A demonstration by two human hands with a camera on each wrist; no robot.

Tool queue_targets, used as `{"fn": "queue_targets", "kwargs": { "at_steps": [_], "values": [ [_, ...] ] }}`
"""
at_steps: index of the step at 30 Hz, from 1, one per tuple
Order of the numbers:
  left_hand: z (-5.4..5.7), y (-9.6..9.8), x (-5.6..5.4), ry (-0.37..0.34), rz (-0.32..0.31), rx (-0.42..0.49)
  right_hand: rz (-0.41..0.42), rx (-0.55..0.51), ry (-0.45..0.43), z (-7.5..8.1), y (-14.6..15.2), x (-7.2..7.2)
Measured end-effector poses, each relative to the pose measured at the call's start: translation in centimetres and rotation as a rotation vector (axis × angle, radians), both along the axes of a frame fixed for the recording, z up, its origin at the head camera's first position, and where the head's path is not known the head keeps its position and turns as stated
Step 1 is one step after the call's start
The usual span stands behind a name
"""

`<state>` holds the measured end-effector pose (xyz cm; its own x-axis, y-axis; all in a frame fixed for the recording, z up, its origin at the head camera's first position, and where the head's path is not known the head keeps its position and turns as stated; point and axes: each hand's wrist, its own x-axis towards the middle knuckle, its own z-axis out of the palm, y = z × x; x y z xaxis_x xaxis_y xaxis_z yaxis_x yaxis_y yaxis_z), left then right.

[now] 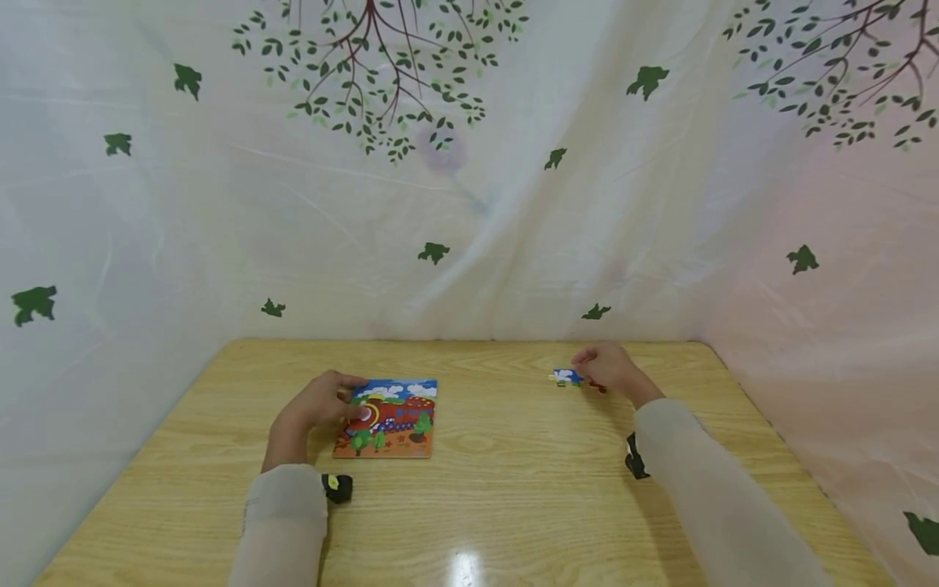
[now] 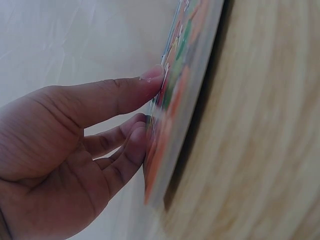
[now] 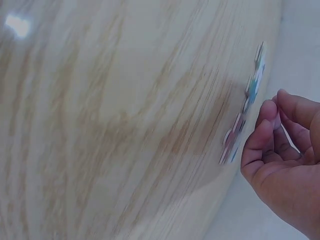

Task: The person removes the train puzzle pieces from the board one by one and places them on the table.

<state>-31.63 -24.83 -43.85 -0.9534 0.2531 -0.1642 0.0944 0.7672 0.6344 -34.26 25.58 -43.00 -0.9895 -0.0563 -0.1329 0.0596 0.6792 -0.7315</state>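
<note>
A square picture puzzle with a red, blue and orange printed scene lies at the left of the table. My left hand rests at its left side: the thumb lies on the picture, and the fingertips touch near the edge and upper left corner. In the left wrist view, the same hand shows nothing gripped. At the back right lie a blue-and-white puzzle piece and a dark red piece. Close over them is my right hand, fingers curled and tips together, with nothing visible between them in the right wrist view.
The wooden table meets a pale curtain printed with leaves at its back edge. Dark wrist-worn devices sit at the left cuff and the right cuff.
</note>
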Motion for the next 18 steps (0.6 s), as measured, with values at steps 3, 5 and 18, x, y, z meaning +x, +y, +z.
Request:
{"fn": "queue_targets", "kwargs": {
  "at_steps": [3, 5, 18],
  "values": [
    [0.1, 0.0, 0.1, -0.004, 0.001, 0.002, 0.024, 0.025, 0.020, -0.1, -0.9, -0.3],
    [0.2, 0.1, 0.1, -0.002, -0.005, 0.001, 0.044, 0.027, 0.036, -0.1, -1.7, -0.5],
    [-0.1, -0.1, -0.1, 0.024, -0.011, -0.014, 0.179, -0.001, 0.138, 0.9, -9.1, -0.7]
  ]
}}
